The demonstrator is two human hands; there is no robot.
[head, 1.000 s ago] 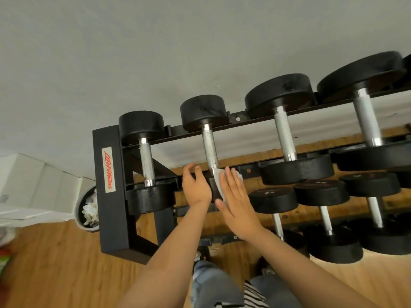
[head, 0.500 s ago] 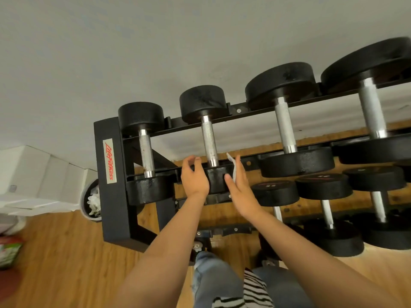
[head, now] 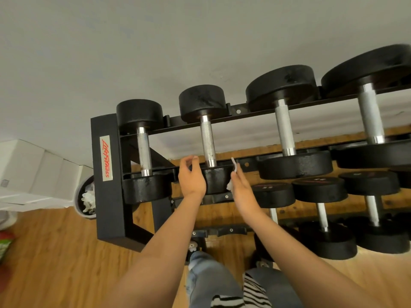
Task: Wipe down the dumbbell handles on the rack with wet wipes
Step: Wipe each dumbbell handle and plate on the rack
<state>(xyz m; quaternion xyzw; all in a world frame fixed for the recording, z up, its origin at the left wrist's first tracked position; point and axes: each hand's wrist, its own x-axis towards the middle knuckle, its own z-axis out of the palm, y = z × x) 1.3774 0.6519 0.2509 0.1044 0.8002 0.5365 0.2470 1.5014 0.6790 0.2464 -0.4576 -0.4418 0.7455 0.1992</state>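
- The right hand pinched the wet wipe, just right of the near end of the handle.
- The left hand — loosely curled, empty — hovered left of that end; the handle ran away from both.

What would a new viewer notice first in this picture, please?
A black rack fills the middle; its top row carries four dumbbells with shiny handles. The left hand and the right hand, which holds a white wipe, flank the second dumbbell at its near head. A bin of crumpled white sheets stands left of the rack.
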